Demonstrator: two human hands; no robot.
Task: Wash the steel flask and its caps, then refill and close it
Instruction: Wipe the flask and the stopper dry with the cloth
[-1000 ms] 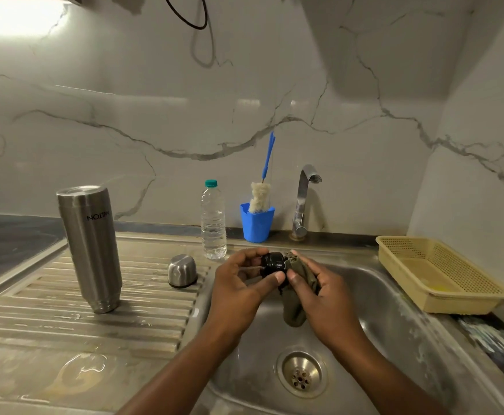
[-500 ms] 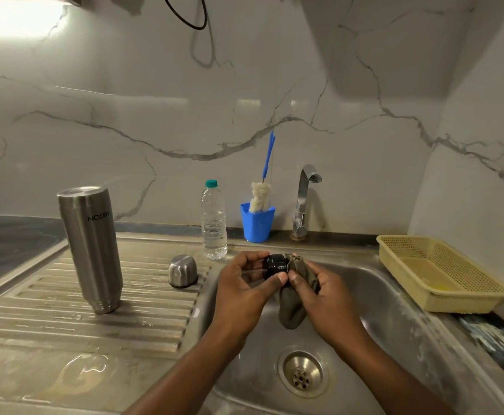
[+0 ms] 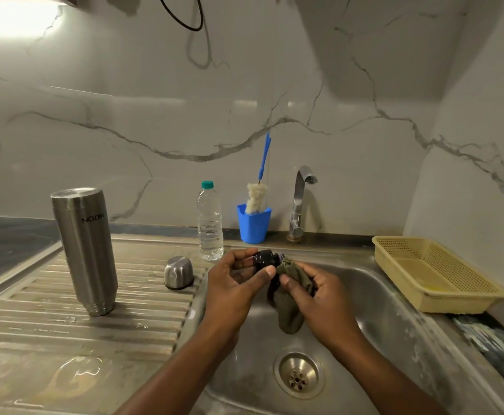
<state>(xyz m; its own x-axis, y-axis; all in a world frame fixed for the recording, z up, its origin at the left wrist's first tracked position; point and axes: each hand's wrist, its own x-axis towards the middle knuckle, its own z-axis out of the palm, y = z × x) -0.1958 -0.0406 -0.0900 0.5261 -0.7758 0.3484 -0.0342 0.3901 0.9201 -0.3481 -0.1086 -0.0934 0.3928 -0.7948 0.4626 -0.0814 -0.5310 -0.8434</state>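
steel sink basin [image 3: 379, 298] w/ marble wall behind: left hand [image 3: 232, 290] pinches small black inner cap [image 3: 264, 259], right hand [image 3: 322, 301] grips olive cloth [image 3: 289, 307] against it. upside-down steel flask [image 3: 86, 250] at 9 o'clock, domed steel cap [image 3: 179, 272] between.

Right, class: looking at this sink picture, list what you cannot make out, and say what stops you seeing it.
1. Head view: most of the black cap is covered by the left hand and the cloth.
2. Head view: the flask stands upside down, so its mouth is hidden against the draining board.
3. Head view: the dark thing behind the yellow basket is too blurred to name.
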